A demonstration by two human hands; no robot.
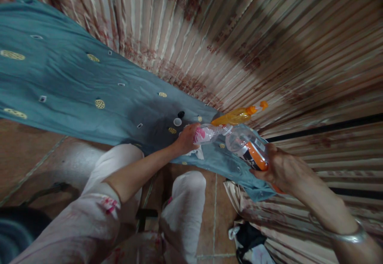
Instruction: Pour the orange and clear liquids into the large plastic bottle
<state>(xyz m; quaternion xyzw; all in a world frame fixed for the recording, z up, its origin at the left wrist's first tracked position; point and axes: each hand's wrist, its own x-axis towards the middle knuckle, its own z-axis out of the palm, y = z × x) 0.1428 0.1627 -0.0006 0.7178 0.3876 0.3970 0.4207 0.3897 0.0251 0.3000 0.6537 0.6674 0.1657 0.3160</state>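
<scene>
My left hand is closed around a small clear plastic bottle with a pink and white label. In my right hand is a larger clear plastic bottle with an orange and black label, tilted so that its neck points left. The two bottle necks meet mouth to mouth; whether liquid passes between them I cannot tell. Just behind them lies a yellow-orange bottle with an orange pump top. A black cap and a white cap rest on the cloth near my left hand.
A teal cloth with yellow patterns covers the long narrow surface. Pleated floral curtains hang along its far side and right end. A white tissue lies below my left hand. Dark and white fabric sits on the tiled floor.
</scene>
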